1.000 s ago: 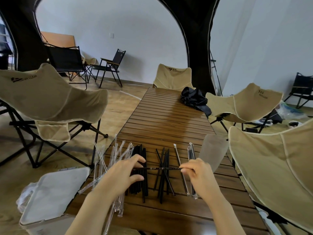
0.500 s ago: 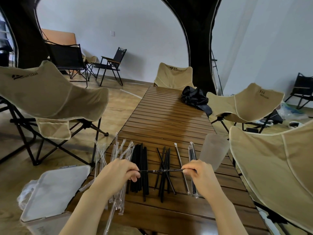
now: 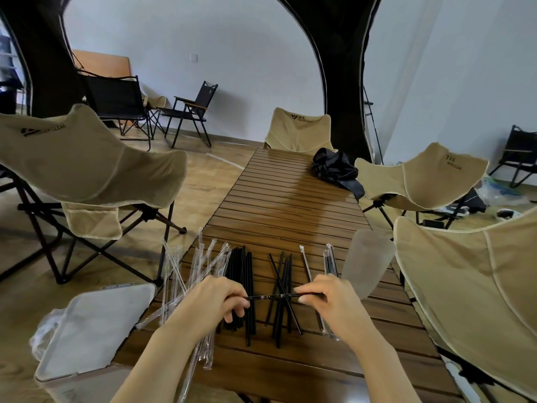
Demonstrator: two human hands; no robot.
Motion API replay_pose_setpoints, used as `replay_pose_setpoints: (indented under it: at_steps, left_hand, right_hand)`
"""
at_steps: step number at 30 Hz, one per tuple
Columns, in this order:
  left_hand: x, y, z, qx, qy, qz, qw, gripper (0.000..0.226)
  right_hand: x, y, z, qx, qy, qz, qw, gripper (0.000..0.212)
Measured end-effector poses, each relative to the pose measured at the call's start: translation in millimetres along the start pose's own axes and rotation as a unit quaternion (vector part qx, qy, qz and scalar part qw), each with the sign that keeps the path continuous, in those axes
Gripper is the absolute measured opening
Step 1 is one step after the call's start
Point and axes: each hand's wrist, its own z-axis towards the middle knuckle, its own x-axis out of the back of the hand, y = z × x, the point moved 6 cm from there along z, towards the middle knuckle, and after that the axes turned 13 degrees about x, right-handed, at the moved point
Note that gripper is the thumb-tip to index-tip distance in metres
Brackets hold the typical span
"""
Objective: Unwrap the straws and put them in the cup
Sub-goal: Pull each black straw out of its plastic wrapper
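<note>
Left hand [image 3: 212,303] pinches left end of black straw [image 3: 273,296]; right hand [image 3: 328,302] pinches right end. Straw held level, crosswise above slatted tabletop [image 3: 290,205]; clear wrapper glints along it. Beneath it lie two bunches of bare black straws [image 3: 242,274]. Wrapped straws [image 3: 330,261] lie near right hand. Frosted cup [image 3: 367,263] stands at right tabletop edge, just beside them. Heap of clear wrappers [image 3: 200,266] at left edge, some overhanging. White-lidded bin [image 3: 93,327] on floor at lower left. Black bag [image 3: 334,170] at far end of tabletop.
</note>
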Motion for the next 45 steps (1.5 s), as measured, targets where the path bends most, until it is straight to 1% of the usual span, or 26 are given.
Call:
replay_pose_setpoints:
  at_steps: [3, 6, 8, 14, 17, 21, 26, 30, 36, 38, 42, 45]
  left_hand:
    - [1.8, 0.0, -0.9, 0.0, -0.004, -0.014, 1.0, 0.017]
    - [9.3, -6.0, -4.0, 0.014, 0.004, -0.034, 0.999, 0.015]
    - [14.8, -10.1, -6.2, 0.02, 0.012, -0.049, 0.999, 0.018]
    - [12.3, -7.6, -8.5, 0.024, 0.01, -0.039, 0.999, 0.015]
    - [10.8, -5.3, -7.9, 0.019, 0.01, -0.054, 0.998, 0.021]
    - [16.8, -5.6, -8.2, 0.01, 0.053, -0.043, 0.998, 0.027]
    - [21.3, -11.4, -8.3, 0.035, 0.095, -0.085, 0.991, 0.03]
    - [29.5, -9.1, -12.2, 0.045, 0.131, -0.124, 0.983, 0.029]
    - [34.3, -11.6, -15.8, 0.041, 0.127, -0.139, 0.981, 0.03]
    - [34.0, -12.8, -16.2, 0.041, 0.118, -0.15, 0.981, 0.031]
    - [36.4, -19.3, -18.2, 0.053, 0.117, -0.161, 0.979, 0.031]
    - [44.2, -32.3, -23.0, 0.082, 0.139, -0.192, 0.968, 0.023]
  right_hand:
    - [-2.5, -0.5, 1.4, -0.009, -0.011, 0.002, 1.0, 0.02]
    - [6.2, 6.9, -1.7, -0.02, 0.024, -0.001, 1.0, 0.017]
    - [9.8, 8.9, -5.2, -0.024, 0.032, 0.005, 0.999, 0.016]
    - [7.6, 13.3, -10.5, -0.048, -0.006, 0.037, 0.998, 0.015]
    - [5.6, 9.9, -8.7, -0.041, -0.012, 0.038, 0.998, 0.016]
    - [7.0, 9.9, -9.1, -0.048, -0.005, 0.048, 0.998, 0.014]
    - [8.3, 2.7, -8.7, -0.034, -0.005, 0.059, 0.998, 0.012]
    - [12.3, -3.6, -8.0, -0.021, -0.006, 0.056, 0.998, 0.022]
    - [15.7, -9.9, -8.8, -0.01, -0.012, 0.043, 0.999, 0.03]
    - [15.3, -9.9, -9.1, -0.008, -0.013, 0.04, 0.999, 0.027]
    - [16.1, -6.9, -10.9, -0.019, -0.006, 0.048, 0.999, 0.01]
    - [23.1, 1.2, -14.8, -0.03, 0.013, 0.036, 0.999, 0.015]
